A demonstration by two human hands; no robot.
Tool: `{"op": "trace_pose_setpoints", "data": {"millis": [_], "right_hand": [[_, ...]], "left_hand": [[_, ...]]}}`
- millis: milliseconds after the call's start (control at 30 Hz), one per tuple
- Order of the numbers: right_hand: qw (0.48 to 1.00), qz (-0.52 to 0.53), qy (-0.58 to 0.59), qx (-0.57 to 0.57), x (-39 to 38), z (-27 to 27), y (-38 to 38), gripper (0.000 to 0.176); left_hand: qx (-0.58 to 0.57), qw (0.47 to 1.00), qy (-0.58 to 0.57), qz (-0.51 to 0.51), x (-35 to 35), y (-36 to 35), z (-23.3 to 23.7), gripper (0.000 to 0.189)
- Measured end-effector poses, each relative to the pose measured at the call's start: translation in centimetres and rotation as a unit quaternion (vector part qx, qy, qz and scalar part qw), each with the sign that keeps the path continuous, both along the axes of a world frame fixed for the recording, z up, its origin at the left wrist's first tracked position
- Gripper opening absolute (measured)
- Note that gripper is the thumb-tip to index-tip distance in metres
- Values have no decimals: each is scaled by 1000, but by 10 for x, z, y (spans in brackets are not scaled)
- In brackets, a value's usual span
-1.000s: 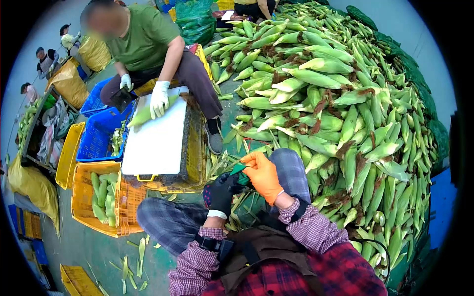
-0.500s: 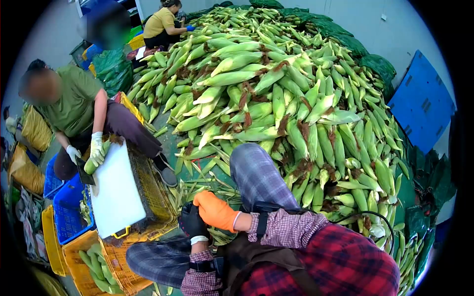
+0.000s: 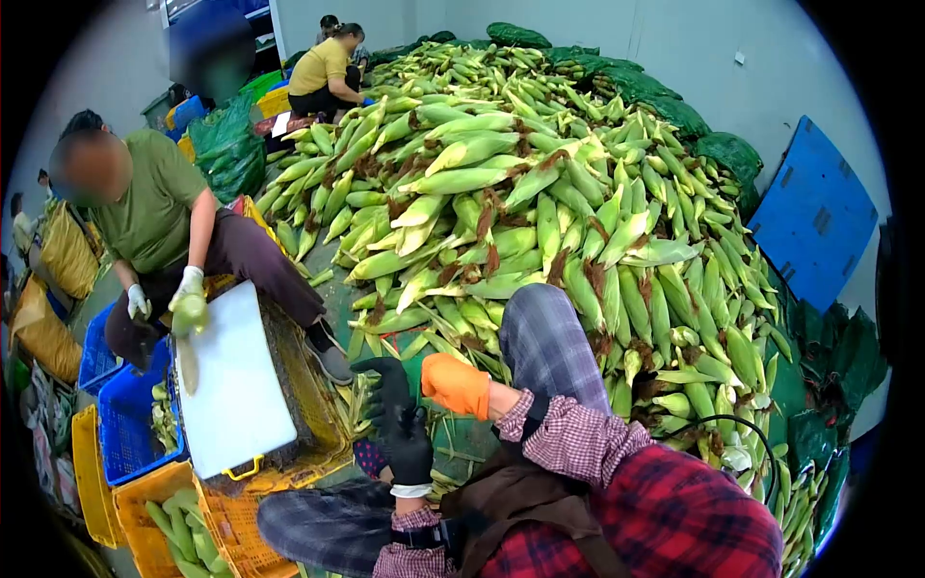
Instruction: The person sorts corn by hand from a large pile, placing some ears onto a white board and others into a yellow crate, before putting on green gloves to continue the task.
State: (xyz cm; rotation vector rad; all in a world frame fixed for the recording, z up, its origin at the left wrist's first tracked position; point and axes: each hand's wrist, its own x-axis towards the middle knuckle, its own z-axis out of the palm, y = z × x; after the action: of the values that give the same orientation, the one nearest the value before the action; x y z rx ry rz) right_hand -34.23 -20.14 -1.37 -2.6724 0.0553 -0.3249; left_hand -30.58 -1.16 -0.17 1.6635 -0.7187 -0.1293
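Note:
My left hand [image 3: 403, 433], in a black glove, is raised above my lap with its fingers stretched out and apart, and I see nothing in it. Just right of it is my right hand [image 3: 455, 385], in an orange glove with the fingers curled in. Whether anything is inside that closed hand is hidden. The two hands are apart, with a narrow gap between them. Beyond my knee, the big heap of unhusked corn [image 3: 462, 181] with brown silk rises close in front. Loose husk strips [image 3: 356, 400] lie on the floor beside my hands.
At left a co-worker [image 3: 154, 193] in white gloves holds an ear of corn by a white cutting board [image 3: 236, 376]. A blue crate [image 3: 130, 424] and an orange crate [image 3: 231, 525] stand nearby. Another person [image 3: 323, 72] sits behind the heap. A blue panel [image 3: 814, 212] leans right.
My hands were together and have come apart; the left fingers have opened out, and the right hand has moved slightly right. The co-worker's ear of corn has shifted above the board's edge.

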Motion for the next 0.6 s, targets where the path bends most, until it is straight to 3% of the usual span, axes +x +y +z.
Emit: {"op": "trace_pose_setpoints", "data": {"millis": [67, 100, 133, 200, 233, 267, 300, 367, 400, 433, 467, 500, 533, 567, 600], "right_hand": [[988, 55, -142, 25, -5, 13, 4, 8], [973, 81, -211, 39, -8, 17, 6, 11], [976, 64, -143, 153, -9, 14, 6, 13], [929, 26, -2, 369, -11, 8, 1, 19], [812, -12, 85, 577, -11, 26, 1, 23], [645, -100, 136, 745, -11, 44, 2, 26], [569, -106, 135, 804, -13, 60, 2, 26], [505, -130, 58, 851, 6, 28, 6, 24], [728, -134, -33, 672, 7, 22, 7, 27], [883, -121, -122, 437, 9, 43, 21, 31], [932, -105, -156, 311, 13, 35, 21, 29], [891, -63, -115, 434, 16, 21, 23, 28], [647, -25, -34, 761, 20, 10, 19, 27], [444, -29, 34, 895, 22, 5, 20, 27], [494, -54, 3, 868, 22, -4, 33, 21]], "left_hand": [[17, 999, -32, -5, 4, 0, 7, 18], [97, 989, -109, -6, 6, 8, 13, 18], [99, 989, -111, -7, 7, 9, 10, 18], [101, 988, -115, -9, 3, 7, 4, 20], [92, 989, -116, -9, -1, 4, 5, 20], [84, 989, -118, -10, -6, 1, 6, 20], [77, 990, -119, -10, -10, 0, 6, 21], [4, 996, 72, -51, -8, -2, 2, 20], [-33, 983, 169, -64, -6, -3, 0, 19], [-66, 960, 263, -72, -3, 0, -3, 19], [-100, 928, 352, -75, 1, 7, -5, 19], [-137, 886, 436, -75, 7, 12, -4, 19], [-143, 894, 418, -73, 4, 15, 18, 17], [-149, 956, 248, -49, 12, 12, 19, 13], [-152, 968, 198, -34, 16, 12, 22, 13]]}}
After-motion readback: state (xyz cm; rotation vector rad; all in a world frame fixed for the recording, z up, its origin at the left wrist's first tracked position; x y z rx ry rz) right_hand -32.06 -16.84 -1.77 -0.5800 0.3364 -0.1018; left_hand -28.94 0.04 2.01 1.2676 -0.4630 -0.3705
